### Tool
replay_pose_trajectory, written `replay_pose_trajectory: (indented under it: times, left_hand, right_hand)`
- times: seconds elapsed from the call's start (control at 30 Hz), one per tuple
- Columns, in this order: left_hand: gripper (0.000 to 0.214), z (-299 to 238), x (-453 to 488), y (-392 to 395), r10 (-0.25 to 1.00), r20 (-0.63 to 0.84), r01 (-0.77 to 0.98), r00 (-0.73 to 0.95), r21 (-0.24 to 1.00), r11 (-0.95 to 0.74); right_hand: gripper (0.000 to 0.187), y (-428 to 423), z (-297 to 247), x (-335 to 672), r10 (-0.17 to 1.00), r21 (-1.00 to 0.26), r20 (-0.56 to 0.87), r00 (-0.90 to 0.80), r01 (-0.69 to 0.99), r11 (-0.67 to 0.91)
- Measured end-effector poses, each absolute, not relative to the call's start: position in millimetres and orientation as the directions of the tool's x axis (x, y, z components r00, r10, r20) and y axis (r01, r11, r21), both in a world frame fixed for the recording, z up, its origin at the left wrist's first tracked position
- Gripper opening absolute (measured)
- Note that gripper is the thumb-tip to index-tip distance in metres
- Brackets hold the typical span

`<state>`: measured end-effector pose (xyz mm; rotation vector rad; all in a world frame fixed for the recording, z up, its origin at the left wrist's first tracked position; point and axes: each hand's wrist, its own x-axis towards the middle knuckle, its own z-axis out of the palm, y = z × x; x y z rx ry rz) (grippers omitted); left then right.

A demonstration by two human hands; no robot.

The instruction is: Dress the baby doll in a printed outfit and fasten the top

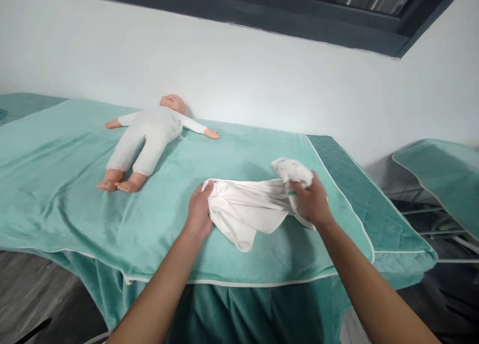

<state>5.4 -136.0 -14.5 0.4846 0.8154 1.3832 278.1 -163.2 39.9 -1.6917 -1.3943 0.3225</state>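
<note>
A white cloth garment (247, 204) stretches between my two hands above the green bed cover, its lower edge hanging in loose folds. My left hand (200, 208) pinches its left end between thumb and fingers. At the other end, my right hand (311, 199) grips a bunched part of the cloth, which puffs up over the fingers. The garment's exact kind cannot be made out. To the left, a baby doll (149, 134) with a white cloth body lies on its back, arms spread, apart from both hands.
The green cover (254, 149) lies over a bed against a white wall (239, 69). A darker quilted mattress cover (374, 209) shows on the right. Further right stands another green-covered bed (445, 169) on a metal frame. A dark window frame (262, 14) runs above.
</note>
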Motion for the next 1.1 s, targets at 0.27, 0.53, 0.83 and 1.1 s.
replay_pose_trajectory:
  times: [0.27,0.53,0.83,1.1]
  left_hand:
    - [0.016,-26.1,-46.5,-85.6,0.959,-0.278,-0.794,-0.059,0.595,0.123]
    - [0.025,-28.2,-47.3,-93.5,0.979,-0.202,-0.762,0.019,0.631,0.145]
    - [0.024,-27.5,-47.0,-97.2,0.982,-0.19,-0.756,0.01,0.641,0.132]
    - [0.022,-28.6,-47.8,-98.7,0.981,-0.192,-0.741,0.001,0.659,0.129]
  right_hand:
    - [0.048,-172.9,111.3,353.3,0.641,-0.947,0.321,0.697,0.221,0.234]
    - [0.025,-182.7,4.5,404.0,0.839,-0.598,0.42,0.345,0.801,-0.03]
    - [0.064,-206.2,-13.7,410.9,0.912,-0.29,0.384,0.143,0.957,-0.028]
    - [0.025,-275.3,8.8,336.8,0.797,-0.216,0.592,0.118,0.976,0.015]
